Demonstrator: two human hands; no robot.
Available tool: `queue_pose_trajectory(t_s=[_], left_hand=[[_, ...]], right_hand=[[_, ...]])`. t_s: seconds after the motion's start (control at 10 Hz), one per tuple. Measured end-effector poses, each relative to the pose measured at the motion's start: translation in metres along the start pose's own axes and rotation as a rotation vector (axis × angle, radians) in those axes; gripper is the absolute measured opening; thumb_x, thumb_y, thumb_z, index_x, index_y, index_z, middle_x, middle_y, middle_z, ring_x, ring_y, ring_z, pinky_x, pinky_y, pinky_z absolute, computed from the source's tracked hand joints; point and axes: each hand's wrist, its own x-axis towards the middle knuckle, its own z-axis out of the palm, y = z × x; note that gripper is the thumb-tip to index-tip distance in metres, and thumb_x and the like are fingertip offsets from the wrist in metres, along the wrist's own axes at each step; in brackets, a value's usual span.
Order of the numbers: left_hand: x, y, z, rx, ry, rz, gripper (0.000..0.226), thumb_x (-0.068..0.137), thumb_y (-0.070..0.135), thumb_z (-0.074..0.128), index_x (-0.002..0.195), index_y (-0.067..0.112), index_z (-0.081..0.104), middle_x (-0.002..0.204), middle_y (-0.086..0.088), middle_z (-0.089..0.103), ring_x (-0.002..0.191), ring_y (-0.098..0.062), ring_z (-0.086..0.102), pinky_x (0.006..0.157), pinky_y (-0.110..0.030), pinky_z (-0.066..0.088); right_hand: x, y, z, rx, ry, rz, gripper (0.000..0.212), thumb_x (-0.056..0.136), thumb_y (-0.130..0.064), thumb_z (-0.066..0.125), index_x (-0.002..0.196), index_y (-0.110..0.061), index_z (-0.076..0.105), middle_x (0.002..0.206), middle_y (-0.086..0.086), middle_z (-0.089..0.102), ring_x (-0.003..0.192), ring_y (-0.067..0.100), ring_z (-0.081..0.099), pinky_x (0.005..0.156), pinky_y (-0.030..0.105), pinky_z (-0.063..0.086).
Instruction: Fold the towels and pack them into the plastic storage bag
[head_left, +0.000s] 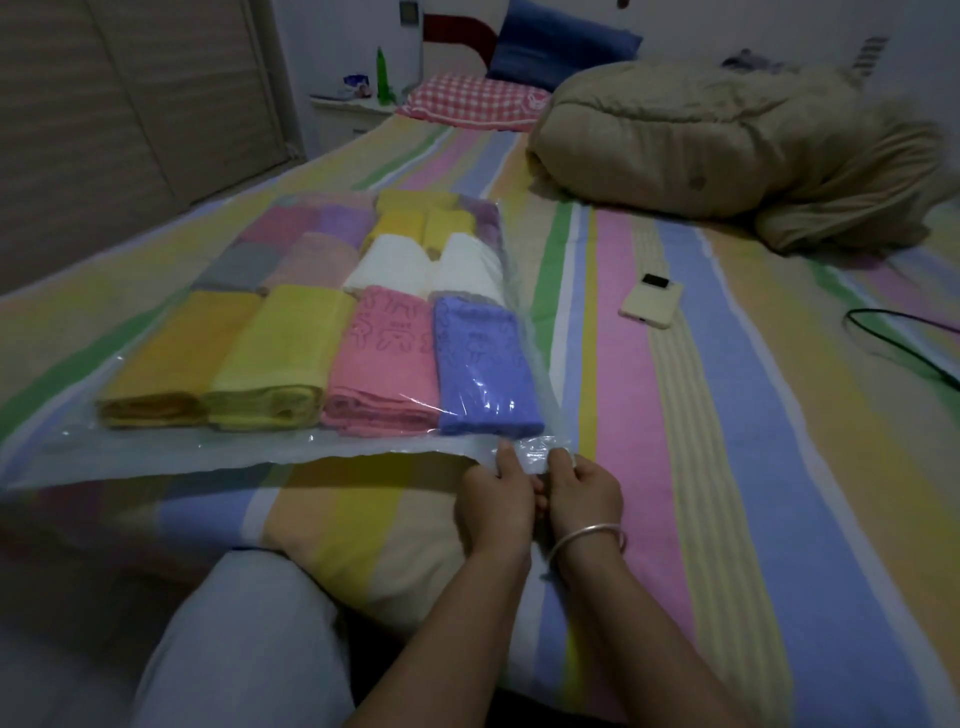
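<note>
Your storage bag (156, 462) is clear plastic, glossy w/ crinkles. Pink towel (382, 364) & blue towel (483, 364): matt soft cloth, embossed texture. Bedsheet (675, 415) is smooth matt cloth; your bangle (576, 536) shiny metal.

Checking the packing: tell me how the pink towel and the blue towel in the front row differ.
The blue towel lies at the bag's right edge; the pink towel sits between it and a yellow towel. The pink towel's near end shows stacked layers; the blue towel's looks smooth, under plastic glare. Both are folded, embossed and inside the bag.
</note>
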Motion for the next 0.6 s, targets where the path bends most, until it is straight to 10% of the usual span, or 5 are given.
queue_pose_trajectory(t_s=[0.2, 0.6], left_hand=[[-0.008, 0.002, -0.01, -0.198, -0.182, 0.003, 0.058, 0.093, 0.04, 0.055, 0.043, 0.009, 0.055, 0.04, -0.008, 0.054, 0.034, -0.023, 0.048, 0.044, -0.026, 0.04], [-0.048, 0.02, -0.033, -0.031, -0.424, 0.039, 0.037, 0.096, 0.028, 0.053, 0.066, 0.006, 0.055, 0.046, -0.003, 0.053, 0.033, -0.012, 0.045, 0.034, -0.017, 0.033]], right_hand=[[0.007, 0.003, -0.002, -0.056, -0.06, -0.005, 0.039, 0.088, -0.023, 0.055, 0.052, -0.011, 0.048, 0.055, 0.012, 0.048, 0.057, 0.021, 0.044, 0.061, 0.041, 0.047], [-0.008, -0.02, -0.046, -0.047, -0.481, 0.093, 0.056, 0.09, -0.054, 0.051, 0.064, -0.006, 0.057, 0.044, 0.006, 0.05, 0.039, 0.018, 0.047, 0.044, 0.02, 0.038]])
